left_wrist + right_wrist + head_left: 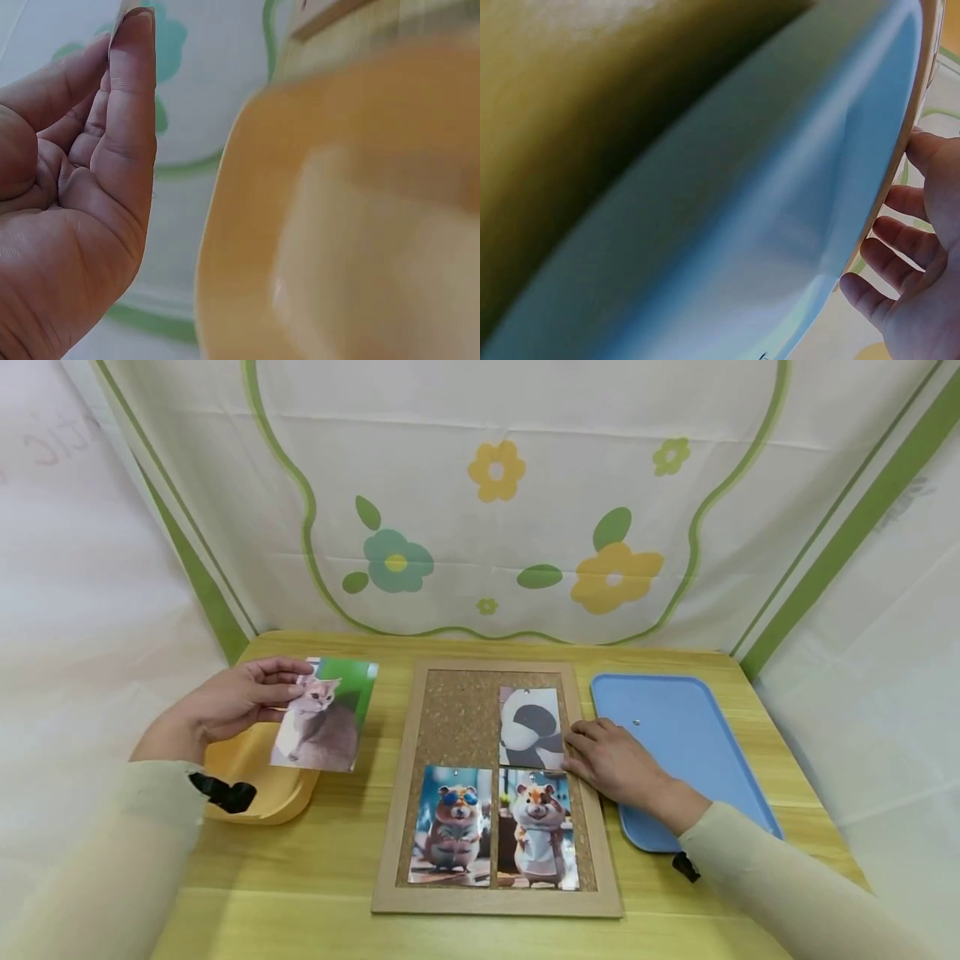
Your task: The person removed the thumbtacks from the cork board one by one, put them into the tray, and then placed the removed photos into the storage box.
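Pinched between the thumb and fingers of my left hand [243, 697] is a cat photo [322, 718], raised over the orange basin [288, 806]. In the left wrist view only a thin edge of the photo shows at the fingertips. My right hand [618, 760] rests at the right side of the wood-framed corkboard [457, 710], its fingers by the edge of a black-and-white picture [528, 731]. Two hamster photos lie below: one wears sunglasses [453, 827], the other a white apron [536, 831]. Small pins show at the tops of the board's photos.
A blue tray [690, 735] lies right of the board under my right forearm, with a small pin [636, 722] on it. The wooden table [300, 893] meets a flower-printed cloth [450, 485] at the back and white cloth at both sides.
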### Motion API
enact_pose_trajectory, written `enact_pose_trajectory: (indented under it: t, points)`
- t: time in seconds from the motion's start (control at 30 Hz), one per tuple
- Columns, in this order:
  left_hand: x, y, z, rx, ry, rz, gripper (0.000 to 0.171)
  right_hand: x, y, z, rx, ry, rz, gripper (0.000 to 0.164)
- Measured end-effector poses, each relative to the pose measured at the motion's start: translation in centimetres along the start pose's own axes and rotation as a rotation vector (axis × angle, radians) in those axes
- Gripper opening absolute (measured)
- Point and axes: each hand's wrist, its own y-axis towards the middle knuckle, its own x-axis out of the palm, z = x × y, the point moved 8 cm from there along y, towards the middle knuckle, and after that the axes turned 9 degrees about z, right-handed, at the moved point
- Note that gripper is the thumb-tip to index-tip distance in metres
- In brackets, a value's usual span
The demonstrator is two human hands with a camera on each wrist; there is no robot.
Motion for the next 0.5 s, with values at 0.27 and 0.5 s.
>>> enact_pose_trajectory:
  t: [0.27, 0.5]
  points:
    - [-5.3, -1.9, -0.9, -0.034, 0.150, 0.082, 0.032, 0.1, 0.0, 0.0, 0.001, -0.009, -0.005, 0.050]
    - [-8.2, -3.1, -2.6, -0.089, 0.211, 0.107, 0.033, 0.0, 0.0, -0.1, -0.003, -0.007, 0.003, 0.050]
